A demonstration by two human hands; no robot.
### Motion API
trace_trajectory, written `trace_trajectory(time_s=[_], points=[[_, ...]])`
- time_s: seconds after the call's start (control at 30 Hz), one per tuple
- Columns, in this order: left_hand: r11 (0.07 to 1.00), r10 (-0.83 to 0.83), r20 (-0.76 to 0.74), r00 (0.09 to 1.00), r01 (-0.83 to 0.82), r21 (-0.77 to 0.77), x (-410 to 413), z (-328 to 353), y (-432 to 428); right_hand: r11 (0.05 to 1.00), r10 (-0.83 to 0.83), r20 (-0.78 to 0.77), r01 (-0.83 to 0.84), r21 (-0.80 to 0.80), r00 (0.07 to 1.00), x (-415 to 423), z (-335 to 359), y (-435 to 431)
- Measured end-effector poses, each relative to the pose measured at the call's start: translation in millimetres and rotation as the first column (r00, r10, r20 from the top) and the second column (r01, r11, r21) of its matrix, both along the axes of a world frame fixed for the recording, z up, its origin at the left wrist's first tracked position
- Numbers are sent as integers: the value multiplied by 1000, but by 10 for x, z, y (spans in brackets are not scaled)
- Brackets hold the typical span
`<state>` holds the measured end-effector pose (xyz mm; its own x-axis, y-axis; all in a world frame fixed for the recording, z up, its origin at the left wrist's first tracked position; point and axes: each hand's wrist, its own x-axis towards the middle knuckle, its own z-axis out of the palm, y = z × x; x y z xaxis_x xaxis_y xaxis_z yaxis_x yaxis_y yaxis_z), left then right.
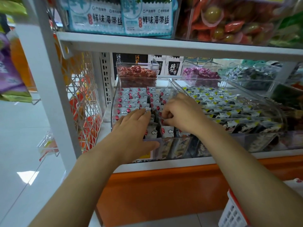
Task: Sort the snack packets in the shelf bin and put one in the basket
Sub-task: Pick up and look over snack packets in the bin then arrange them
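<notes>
A clear plastic shelf bin (114,95) on the lower shelf holds several rows of small white snack packets (131,99) with red dots and cloud prints. My left hand (132,126) lies flat on the left rows, fingers together pressing on the packets, thumb over the bin's front edge. My right hand (178,112) is curled in the middle of the bin, fingertips pinching packets near a dark gap between rows. A white basket with a red rim (232,208) shows at the bottom right, partly hidden by my right forearm.
A second clear bin (255,102) of yellow-marked packets stands to the right. Behind are bins of red candy (136,74) and purple candy (200,74). The shelf above (164,45) carries seaweed packs. A white wire rack (85,102) hangs at the left; tiled floor lies beyond.
</notes>
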<state>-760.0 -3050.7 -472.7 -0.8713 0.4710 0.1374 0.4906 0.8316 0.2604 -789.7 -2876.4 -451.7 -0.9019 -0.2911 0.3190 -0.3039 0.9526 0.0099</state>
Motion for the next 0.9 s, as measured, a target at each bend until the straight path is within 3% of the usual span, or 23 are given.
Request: trace_trajectory(time_s=[0.17,0.33,0.47,0.53,0.63,0.77,0.9], points=[[1000,2,-3,1000,-2,3,4,-2,7,994,66,16,-64,-90,998,96,25,31],[1000,-6,-17,1000,7,17,29,10,18,977,71,-83,-86,-197,994,190,68,19],[999,-7,-29,1000,8,38,51,23,12,968,109,-63,-120,-222,992,236,69,-2],[998,-3,-44,999,5,65,57,32,5,943,99,-101,-126,-308,990,268,96,19],[989,21,-73,997,-11,145,54,65,-12,847,59,-213,-162,-507,975,335,185,109],[963,66,-163,984,-20,270,61,103,-2,722,-27,-333,-212,-659,943,443,222,239],[915,118,-149,982,-49,400,94,119,36,525,-132,-263,-158,-837,956,490,141,336]])
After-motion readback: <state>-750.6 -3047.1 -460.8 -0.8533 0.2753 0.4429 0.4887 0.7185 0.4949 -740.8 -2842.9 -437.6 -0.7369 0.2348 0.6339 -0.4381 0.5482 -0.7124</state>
